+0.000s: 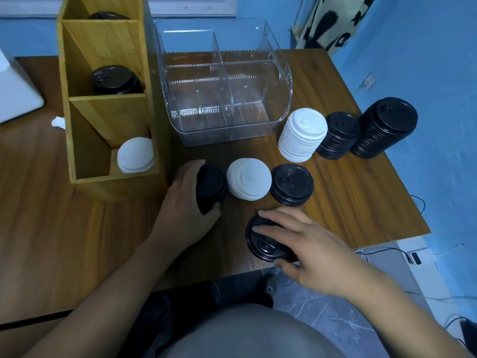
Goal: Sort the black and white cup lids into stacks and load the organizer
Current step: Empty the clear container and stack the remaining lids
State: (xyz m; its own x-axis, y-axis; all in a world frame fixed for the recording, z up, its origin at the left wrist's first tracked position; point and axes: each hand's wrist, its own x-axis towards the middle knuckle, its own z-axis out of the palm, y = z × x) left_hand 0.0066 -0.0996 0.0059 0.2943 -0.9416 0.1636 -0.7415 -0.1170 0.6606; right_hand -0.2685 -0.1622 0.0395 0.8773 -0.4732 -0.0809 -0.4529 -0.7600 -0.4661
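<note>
A smooth, rounded grey cloth garment (247, 332) covers the person at six o'clock. The arms are bare from the left grip (185, 202), at eight o'clock, and the right grip (307, 244), at five o'clock, to the picture's edge.

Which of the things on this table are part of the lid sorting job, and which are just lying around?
For the job: black lid stacks, white lid stacks, wooden organizer, the black stack gripped by the left hand, the single black lid under the right hand.
Lying about: clear bin (possibly), paper scrap, patterned cloth.
</note>
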